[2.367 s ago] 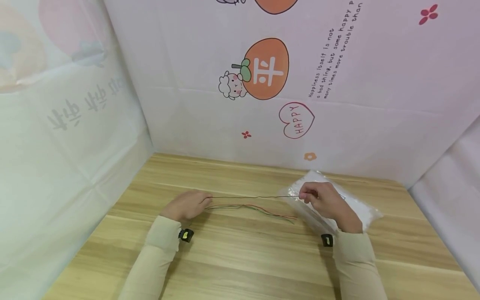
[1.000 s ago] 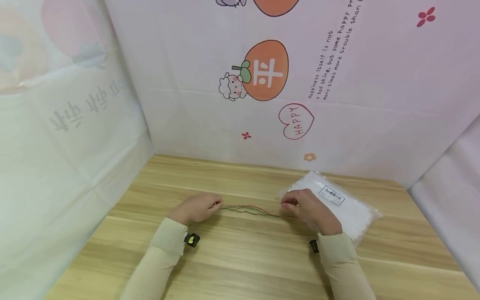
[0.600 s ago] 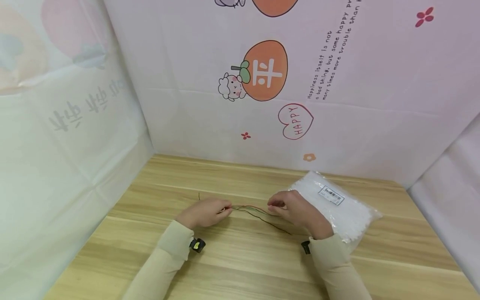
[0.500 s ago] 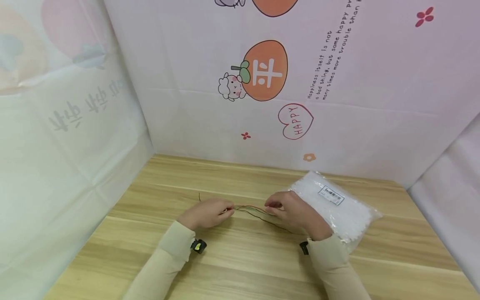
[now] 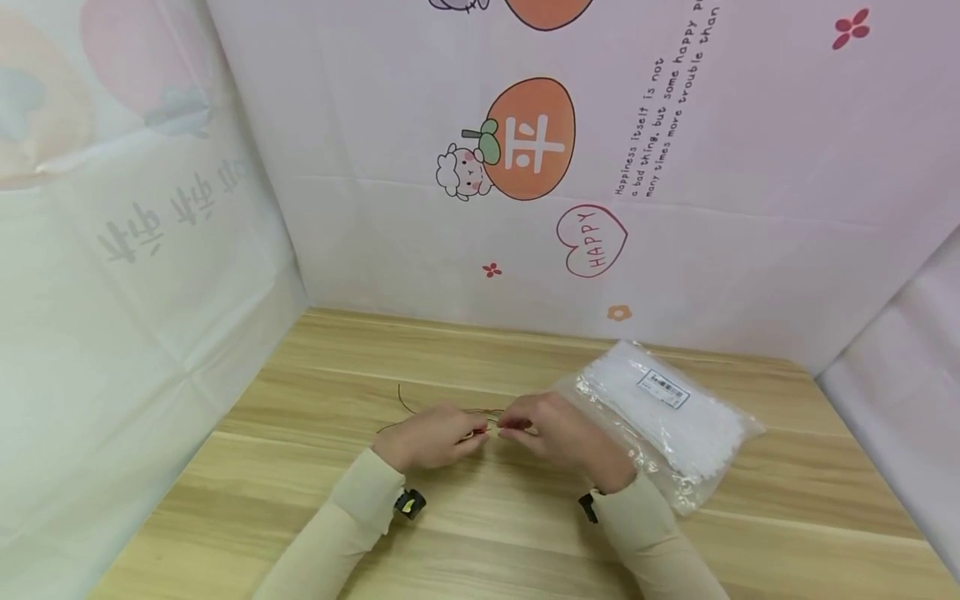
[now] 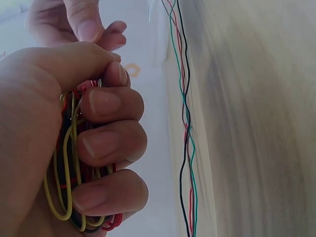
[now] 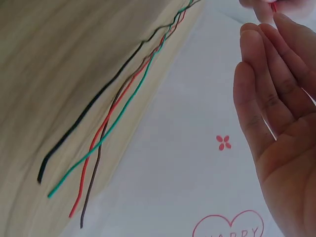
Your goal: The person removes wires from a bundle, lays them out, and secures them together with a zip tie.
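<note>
My left hand (image 5: 435, 435) grips a looped bundle of thin wires (image 6: 66, 163), yellow, red and dark, with its fingers curled round the coils in the left wrist view. Fingertips of my right hand (image 5: 558, 433) are right at the left thumb and forefinger; I cannot tell whether they pinch a wire end. On the wooden table, behind both hands, lie several separate wires: a black wire (image 7: 89, 106), a green wire (image 7: 131, 94), a red wire (image 7: 81, 182) and a brown wire (image 7: 97, 158). They run side by side and cross loosely, partly hidden by the hands in the head view.
A clear plastic bag (image 5: 690, 437) with white contents and a printed label (image 5: 663, 389) lies just right of my right hand. Printed white cloth (image 5: 375, 233) hangs behind the table (image 5: 480, 533) and along its sides.
A dark wire stretched between the hands has been laid with the wires on the table and let go. Then my right hand moved left, and my left hand right, until their fingertips came close together.
</note>
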The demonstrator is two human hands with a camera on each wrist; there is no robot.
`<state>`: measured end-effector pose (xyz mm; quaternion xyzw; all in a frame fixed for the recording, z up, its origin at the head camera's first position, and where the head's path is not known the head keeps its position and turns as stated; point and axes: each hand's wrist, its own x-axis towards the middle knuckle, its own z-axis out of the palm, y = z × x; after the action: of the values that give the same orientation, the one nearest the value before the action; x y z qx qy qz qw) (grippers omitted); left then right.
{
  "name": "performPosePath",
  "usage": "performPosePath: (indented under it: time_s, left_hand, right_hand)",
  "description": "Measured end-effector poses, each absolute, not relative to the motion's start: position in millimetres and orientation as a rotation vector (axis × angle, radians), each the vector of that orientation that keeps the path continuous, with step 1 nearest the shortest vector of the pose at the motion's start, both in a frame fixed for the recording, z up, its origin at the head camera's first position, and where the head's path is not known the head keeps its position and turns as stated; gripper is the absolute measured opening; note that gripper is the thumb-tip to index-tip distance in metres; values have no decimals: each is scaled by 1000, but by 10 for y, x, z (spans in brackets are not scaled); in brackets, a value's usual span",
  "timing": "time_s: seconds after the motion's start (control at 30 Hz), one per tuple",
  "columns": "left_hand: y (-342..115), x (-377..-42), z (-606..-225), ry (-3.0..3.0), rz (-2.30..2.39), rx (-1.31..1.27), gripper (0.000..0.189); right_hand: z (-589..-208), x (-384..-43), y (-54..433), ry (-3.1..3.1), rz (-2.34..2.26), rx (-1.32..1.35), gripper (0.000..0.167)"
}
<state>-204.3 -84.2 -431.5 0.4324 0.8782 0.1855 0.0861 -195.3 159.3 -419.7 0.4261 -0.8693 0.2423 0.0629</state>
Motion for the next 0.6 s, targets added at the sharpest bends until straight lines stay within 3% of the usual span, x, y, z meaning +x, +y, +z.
performPosePath:
  time_s: [0.33, 0.6]
  left_hand:
    - [-786, -1994, -4301, 2600, 572, 1313, 27]
    - [-827, -2035, -4299, 2596, 593, 1269, 30]
  right_hand:
    - [-4241, -1904, 1499, -2646, 624, 1248, 7]
    - [-4231, -2018, 1741, -2612, 834, 1214, 5]
